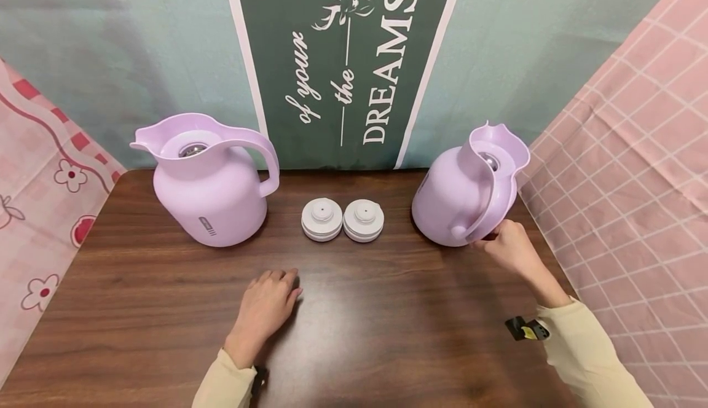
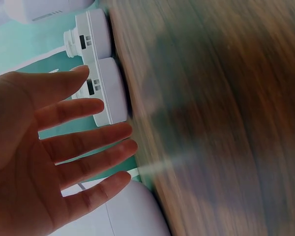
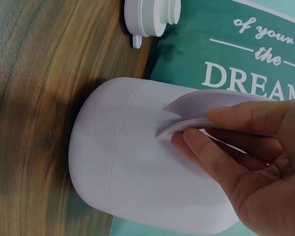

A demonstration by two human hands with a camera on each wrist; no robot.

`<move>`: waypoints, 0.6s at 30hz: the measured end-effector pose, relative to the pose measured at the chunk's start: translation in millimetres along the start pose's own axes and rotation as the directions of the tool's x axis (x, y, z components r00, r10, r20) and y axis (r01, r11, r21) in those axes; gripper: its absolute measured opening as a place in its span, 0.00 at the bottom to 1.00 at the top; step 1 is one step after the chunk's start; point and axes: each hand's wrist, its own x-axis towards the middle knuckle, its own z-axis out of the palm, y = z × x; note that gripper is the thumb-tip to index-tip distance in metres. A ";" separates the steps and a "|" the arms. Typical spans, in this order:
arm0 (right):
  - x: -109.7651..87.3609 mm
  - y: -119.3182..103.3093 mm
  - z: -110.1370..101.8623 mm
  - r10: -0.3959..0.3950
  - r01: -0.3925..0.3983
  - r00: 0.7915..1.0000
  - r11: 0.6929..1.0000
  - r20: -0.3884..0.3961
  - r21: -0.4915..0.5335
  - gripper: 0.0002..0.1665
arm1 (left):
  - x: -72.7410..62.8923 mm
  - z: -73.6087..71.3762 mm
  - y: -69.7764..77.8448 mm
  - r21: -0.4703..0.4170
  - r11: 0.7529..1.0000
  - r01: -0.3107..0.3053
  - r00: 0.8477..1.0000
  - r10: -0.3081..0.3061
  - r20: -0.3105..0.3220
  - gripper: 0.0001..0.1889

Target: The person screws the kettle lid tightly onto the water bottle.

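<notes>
On the right stands a lavender thermos jug (image 1: 439, 202) with its mouth uncovered. My right hand (image 1: 514, 248) pinches the lower part of its handle; in the right wrist view, thumb and fingers lie on either side of the handle strip (image 3: 187, 126). A second lavender thermos jug (image 1: 216, 196) stands at the left, also uncovered, its handle turned right. Between the jugs sit two white jug stoppers (image 1: 322, 219), side by side. My left hand (image 1: 265, 303) is in front of them, holding nothing, its fingers (image 2: 96, 140) extended and spread in the left wrist view.
Both jugs and the stoppers stand on a brown wooden table (image 1: 365, 322), near its back edge. Behind it hangs a green cloth (image 1: 343, 131) with white lettering. Patterned pink cloths border the left and right sides.
</notes>
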 end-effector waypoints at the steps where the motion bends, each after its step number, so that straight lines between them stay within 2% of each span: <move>1: -0.9 -1.3 0.3 -0.004 0.004 1.000 1.000 0.000 0.000 0.05 | 0.6 0.0 0.4 0.000 1.000 -0.003 1.000 0.003 0.003 0.18; 11: -12.6 -12.9 1.0 -0.043 0.042 0.998 0.999 0.039 0.029 0.09 | 3.0 0.3 2.3 -0.001 1.000 -0.021 1.000 0.021 0.007 0.18; 18: -21.0 -16.5 3.8 -0.151 0.149 0.988 0.986 0.031 0.069 0.15 | 3.4 1.0 3.6 0.011 0.999 -0.042 0.999 0.042 0.002 0.18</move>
